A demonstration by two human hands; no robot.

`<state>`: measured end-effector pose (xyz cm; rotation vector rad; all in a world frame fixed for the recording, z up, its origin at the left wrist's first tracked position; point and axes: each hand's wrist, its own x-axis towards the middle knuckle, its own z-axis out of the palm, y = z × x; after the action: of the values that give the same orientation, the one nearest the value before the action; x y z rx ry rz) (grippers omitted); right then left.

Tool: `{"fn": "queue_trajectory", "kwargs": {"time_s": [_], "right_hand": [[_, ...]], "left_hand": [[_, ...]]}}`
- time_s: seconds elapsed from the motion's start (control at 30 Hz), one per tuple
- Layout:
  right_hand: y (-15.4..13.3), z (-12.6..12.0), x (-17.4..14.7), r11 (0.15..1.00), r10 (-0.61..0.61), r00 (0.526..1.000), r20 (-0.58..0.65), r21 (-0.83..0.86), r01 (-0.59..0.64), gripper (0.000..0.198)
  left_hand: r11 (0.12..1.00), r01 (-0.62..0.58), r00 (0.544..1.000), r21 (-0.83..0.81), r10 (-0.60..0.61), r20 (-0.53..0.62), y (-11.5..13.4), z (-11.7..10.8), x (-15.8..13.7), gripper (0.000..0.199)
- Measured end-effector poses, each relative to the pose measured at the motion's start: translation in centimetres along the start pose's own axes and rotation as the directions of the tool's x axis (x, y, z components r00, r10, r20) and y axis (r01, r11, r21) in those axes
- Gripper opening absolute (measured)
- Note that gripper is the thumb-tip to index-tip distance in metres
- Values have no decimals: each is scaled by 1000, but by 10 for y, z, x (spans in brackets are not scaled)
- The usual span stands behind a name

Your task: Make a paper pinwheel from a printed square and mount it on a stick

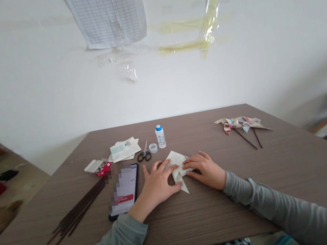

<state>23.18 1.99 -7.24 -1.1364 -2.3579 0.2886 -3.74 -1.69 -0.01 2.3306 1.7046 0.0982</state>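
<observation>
Spread left hand (156, 183) and right hand (206, 171) are touching part-folded paper (178, 158), two done pinwheels (228, 123) lying near the tabletop's (200, 220) far-right corner.

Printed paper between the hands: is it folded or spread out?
Folded, at least partly: the printed paper shows overlapping flaps, one pointed.

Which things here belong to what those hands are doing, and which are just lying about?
Likely belonging: folded paper under the left hand and right hand, loose sheets, scissors, dark sticks, pinwheels, red box, blue-capped bottle.

Probably unrelated: phone, wall chart, yellowed tape.
</observation>
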Motion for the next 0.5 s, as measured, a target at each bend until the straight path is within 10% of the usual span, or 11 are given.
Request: {"fn": "queue_trajectory", "kwargs": {"time_s": [0.5], "right_hand": [[-4, -3, -1, 998, -6, 999, -45, -65, 3, 26]], "left_hand": [[999, 11, 998, -49, -14, -66, -8, 3, -2, 75]]}}
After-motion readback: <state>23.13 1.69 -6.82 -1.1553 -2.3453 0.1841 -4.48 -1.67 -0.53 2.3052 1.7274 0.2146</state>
